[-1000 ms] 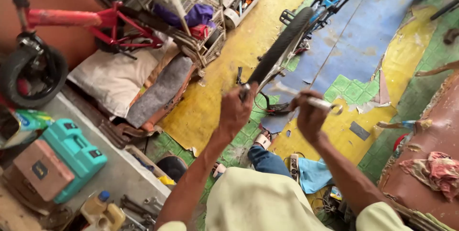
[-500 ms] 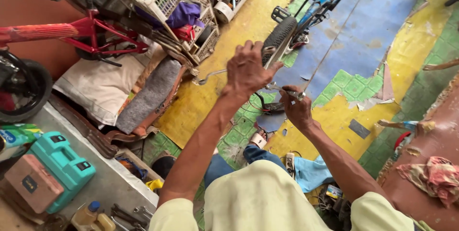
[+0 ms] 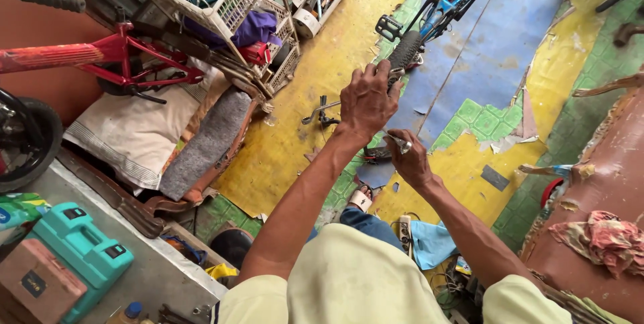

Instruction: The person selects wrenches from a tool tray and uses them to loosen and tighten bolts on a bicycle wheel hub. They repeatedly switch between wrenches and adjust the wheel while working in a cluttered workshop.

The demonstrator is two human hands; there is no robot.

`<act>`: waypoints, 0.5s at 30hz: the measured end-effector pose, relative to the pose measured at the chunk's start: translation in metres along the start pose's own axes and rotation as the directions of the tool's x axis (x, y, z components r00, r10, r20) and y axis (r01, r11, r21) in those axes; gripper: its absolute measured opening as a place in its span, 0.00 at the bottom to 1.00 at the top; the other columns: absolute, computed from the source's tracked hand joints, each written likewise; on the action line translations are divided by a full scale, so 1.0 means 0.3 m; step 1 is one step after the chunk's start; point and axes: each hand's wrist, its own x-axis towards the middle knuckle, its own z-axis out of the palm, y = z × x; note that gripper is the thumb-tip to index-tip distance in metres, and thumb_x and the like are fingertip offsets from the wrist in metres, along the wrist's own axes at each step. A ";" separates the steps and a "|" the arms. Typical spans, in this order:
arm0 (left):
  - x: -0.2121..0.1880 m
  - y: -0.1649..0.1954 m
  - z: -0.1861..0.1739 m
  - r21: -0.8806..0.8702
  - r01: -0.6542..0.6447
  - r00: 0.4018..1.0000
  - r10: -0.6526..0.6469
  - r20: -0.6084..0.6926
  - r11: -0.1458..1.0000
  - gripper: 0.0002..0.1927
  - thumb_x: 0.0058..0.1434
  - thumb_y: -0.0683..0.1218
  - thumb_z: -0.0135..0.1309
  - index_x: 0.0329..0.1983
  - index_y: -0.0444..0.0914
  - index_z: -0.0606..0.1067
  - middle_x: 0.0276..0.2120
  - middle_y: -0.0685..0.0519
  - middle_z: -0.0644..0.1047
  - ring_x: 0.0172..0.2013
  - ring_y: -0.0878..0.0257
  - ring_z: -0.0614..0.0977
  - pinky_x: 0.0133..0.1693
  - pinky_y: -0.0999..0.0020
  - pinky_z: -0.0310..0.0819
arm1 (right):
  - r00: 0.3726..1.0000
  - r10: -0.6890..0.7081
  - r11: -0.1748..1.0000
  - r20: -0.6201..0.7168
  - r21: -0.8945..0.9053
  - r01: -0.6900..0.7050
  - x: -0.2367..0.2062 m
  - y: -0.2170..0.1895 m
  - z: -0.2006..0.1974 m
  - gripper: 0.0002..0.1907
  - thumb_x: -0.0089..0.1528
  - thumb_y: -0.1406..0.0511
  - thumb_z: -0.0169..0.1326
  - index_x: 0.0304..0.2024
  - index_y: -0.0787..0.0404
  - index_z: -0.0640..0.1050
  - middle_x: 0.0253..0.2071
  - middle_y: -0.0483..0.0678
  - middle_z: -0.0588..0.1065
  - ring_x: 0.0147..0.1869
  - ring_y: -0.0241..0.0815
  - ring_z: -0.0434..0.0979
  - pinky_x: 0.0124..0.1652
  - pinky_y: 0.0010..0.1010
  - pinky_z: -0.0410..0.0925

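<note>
Left hand [image 3: 365,99] grips the tyre [image 3: 404,52], which runs up-right away from it; right hand [image 3: 407,159], just below, pinches a small metal tool [image 3: 400,141].

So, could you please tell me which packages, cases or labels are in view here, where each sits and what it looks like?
Teal plastic case: lower left on the grey shelf, boxy, black latches.
Brown case: beside the teal one, at the frame's bottom-left corner, boxy, with a small dark label patch.
Green packet: far left edge, glossy, green with blue and yellow.
Blue-capped bottle: bottom edge, only its top shows.
No signs or screens.
</note>
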 end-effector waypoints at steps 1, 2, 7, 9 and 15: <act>-0.001 0.002 0.001 -0.007 0.004 1.000 -0.004 -0.004 1.000 0.23 0.61 0.54 0.59 0.54 0.38 0.73 0.42 0.44 0.80 0.41 0.46 0.83 0.36 0.53 0.82 | 1.000 -0.031 0.999 -0.003 -0.025 0.031 0.002 0.001 0.003 0.08 0.66 0.70 0.59 0.46 0.66 0.77 0.39 0.57 0.78 0.37 0.51 0.81 0.36 0.38 0.73; -0.003 0.004 0.002 -0.013 0.003 1.000 -0.003 0.004 1.000 0.22 0.61 0.55 0.59 0.53 0.38 0.73 0.43 0.44 0.80 0.42 0.45 0.83 0.36 0.52 0.82 | 0.998 -0.063 0.997 -0.006 -0.048 0.062 0.005 0.005 0.008 0.08 0.66 0.70 0.59 0.46 0.66 0.77 0.40 0.57 0.78 0.38 0.52 0.81 0.37 0.39 0.73; 0.007 0.002 0.002 -0.022 -0.008 1.000 0.009 0.022 1.000 0.20 0.62 0.55 0.59 0.51 0.39 0.72 0.42 0.44 0.80 0.43 0.44 0.83 0.36 0.52 0.82 | 0.984 -0.126 0.988 0.125 -0.074 0.136 0.048 0.067 0.023 0.07 0.66 0.70 0.56 0.46 0.65 0.75 0.36 0.57 0.77 0.37 0.51 0.81 0.34 0.39 0.73; 0.006 -0.001 0.000 -0.042 0.000 1.000 0.001 0.028 0.999 0.19 0.62 0.54 0.59 0.51 0.40 0.72 0.42 0.44 0.80 0.42 0.45 0.83 0.36 0.52 0.82 | 0.991 -0.040 0.999 0.129 0.024 0.037 0.091 0.108 0.032 0.03 0.72 0.69 0.52 0.43 0.63 0.73 0.32 0.52 0.76 0.35 0.41 0.84 0.31 0.33 0.74; -0.007 -0.002 -0.002 -0.057 0.012 1.000 -0.012 0.011 0.998 0.18 0.63 0.54 0.59 0.49 0.40 0.73 0.41 0.46 0.80 0.41 0.48 0.83 0.36 0.53 0.81 | 0.768 0.600 0.629 0.224 0.461 -0.626 0.261 0.240 -0.004 0.13 0.72 0.60 0.52 0.42 0.65 0.75 0.29 0.49 0.75 0.27 0.39 0.77 0.24 0.29 0.68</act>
